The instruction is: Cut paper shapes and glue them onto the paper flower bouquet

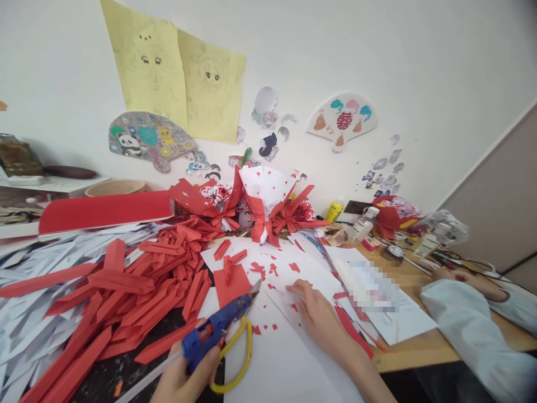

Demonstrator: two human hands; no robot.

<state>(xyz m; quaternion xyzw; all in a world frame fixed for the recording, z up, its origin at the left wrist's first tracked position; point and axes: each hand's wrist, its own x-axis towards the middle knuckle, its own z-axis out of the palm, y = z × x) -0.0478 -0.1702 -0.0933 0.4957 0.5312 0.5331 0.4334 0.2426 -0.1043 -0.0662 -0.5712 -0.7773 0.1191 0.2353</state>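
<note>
In my left hand (188, 372) is a blue hot glue gun (216, 327), its nozzle pointing up and right over the paper. A pale glue stick (146, 380) runs out of its back end. Scissors with yellow handles (247, 358) show beside and partly behind the glue gun; it hides much of them. My right hand (319, 313) rests at the white paper (285, 369), fingers stretched toward the left; its thumb is not clearly visible. Small red paper scraps (272, 270) lie around its fingertips. Left of them is a red paper square (231, 284).
Folded red paper strips (130, 296) and white paper strips (42, 296) are heaped at left. Red-and-white paper bouquets (268, 196) stand against the wall. Bottles (364, 224) and loose items line the right back. Another person's sleeve (470, 330) rests at the right.
</note>
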